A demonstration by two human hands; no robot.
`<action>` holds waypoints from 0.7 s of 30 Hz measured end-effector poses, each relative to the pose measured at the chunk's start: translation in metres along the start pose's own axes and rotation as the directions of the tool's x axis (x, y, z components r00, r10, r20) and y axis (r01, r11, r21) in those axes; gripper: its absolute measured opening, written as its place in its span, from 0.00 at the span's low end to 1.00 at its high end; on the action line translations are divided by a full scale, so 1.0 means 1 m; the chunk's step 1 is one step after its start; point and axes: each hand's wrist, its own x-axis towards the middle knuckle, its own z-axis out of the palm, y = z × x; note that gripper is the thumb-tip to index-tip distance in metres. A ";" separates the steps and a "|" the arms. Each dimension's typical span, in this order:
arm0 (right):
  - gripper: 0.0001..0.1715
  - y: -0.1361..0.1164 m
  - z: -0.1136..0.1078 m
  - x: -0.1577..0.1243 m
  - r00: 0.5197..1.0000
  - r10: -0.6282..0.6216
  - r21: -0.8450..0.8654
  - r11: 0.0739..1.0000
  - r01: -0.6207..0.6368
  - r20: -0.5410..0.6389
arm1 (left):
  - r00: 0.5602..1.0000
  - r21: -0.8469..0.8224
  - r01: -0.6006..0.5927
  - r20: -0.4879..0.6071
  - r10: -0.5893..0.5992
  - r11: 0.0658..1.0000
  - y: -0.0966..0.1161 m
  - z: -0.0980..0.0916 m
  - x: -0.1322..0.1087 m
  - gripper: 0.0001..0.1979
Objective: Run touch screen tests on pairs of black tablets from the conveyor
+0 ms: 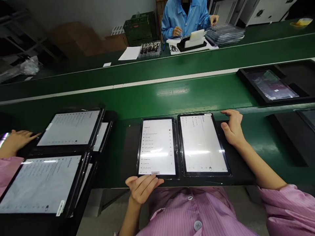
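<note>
Two tablets with lit white screens lie side by side on a dark mat (129, 147). The left tablet (157, 141) shows a list headed Internet. On the right tablet (201, 147) a similar list appears turned sideways. My left hand (143, 188) rests its stretched fingers at the lower edge of the left tablet, near a small barcode label (155, 172), without gripping it. Just beyond the right tablet's right edge is my right hand (232, 127), empty, thumb and fingers apart; whether it touches the mat I cannot tell.
Stacked lit tablets (69, 127) stand at the left, where another person's hand (18, 142) reaches in. A black tray (253, 86) holds a film-covered tablet (273, 85). Across the green conveyor (137, 95), a person in blue (187, 19) sits by clear trays (225, 34).
</note>
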 end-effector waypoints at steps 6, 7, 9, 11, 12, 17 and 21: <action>0.37 0.001 0.000 0.000 1.000 0.018 -0.014 1.000 -0.018 0.006 | 0.999 0.097 -0.031 -0.034 0.035 0.995 -0.004 0.003 -0.002 0.08; 0.36 0.001 0.000 0.000 1.000 0.011 -0.013 1.000 -0.011 0.002 | 0.999 0.129 -0.006 -0.052 0.013 0.992 -0.007 0.003 -0.002 0.10; 0.34 0.002 0.000 0.000 1.000 0.004 -0.014 1.000 -0.004 -0.009 | 0.989 0.159 0.142 -0.062 -0.134 0.977 -0.013 0.003 -0.001 0.26; 0.33 0.003 0.001 0.000 1.000 0.007 -0.017 1.000 -0.007 -0.009 | 0.936 0.111 0.344 0.034 -0.349 0.932 -0.021 0.002 0.003 0.41; 0.33 0.003 0.001 0.000 1.000 0.009 -0.017 1.000 -0.009 -0.006 | 0.899 0.078 0.417 0.112 -0.423 0.906 -0.025 0.002 0.006 0.44; 0.32 -0.001 0.003 0.000 1.000 -0.005 -0.014 1.000 0.005 0.013 | 0.860 -0.032 0.416 0.339 -0.382 0.909 -0.036 0.001 0.018 0.45; 0.32 -0.003 0.003 0.000 0.998 -0.046 -0.007 0.999 0.047 0.031 | 0.848 -0.259 0.436 0.438 -0.297 0.862 -0.039 -0.002 0.017 0.47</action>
